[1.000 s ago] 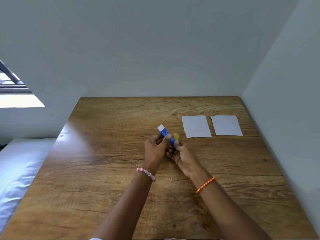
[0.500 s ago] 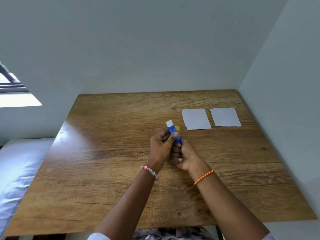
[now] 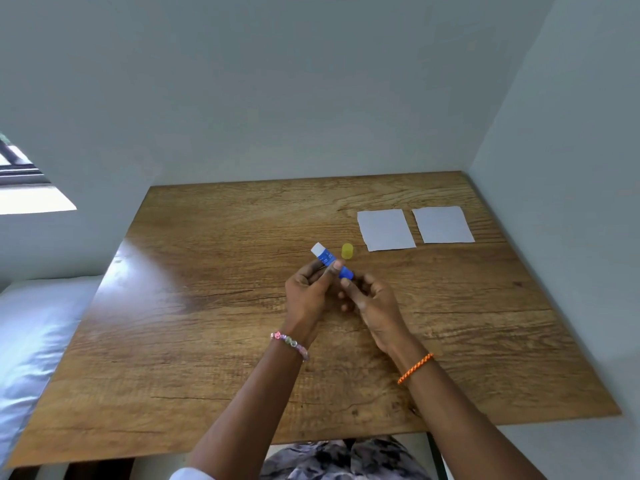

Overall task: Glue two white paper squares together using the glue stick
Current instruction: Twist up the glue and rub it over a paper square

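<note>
I am holding the glue stick uncapped in my left hand, my right hand pinching its base, probably twisting glue out, cap lying at twelve o'clock, so next I should reach the squares at one o'clock.

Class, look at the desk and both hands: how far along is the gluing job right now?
Done: the small yellow cap is off and stands on the wooden table. In hand: the left hand grips the blue glue stick, the right hand at its base. Left: both white paper squares lie apart, unglued.
</note>
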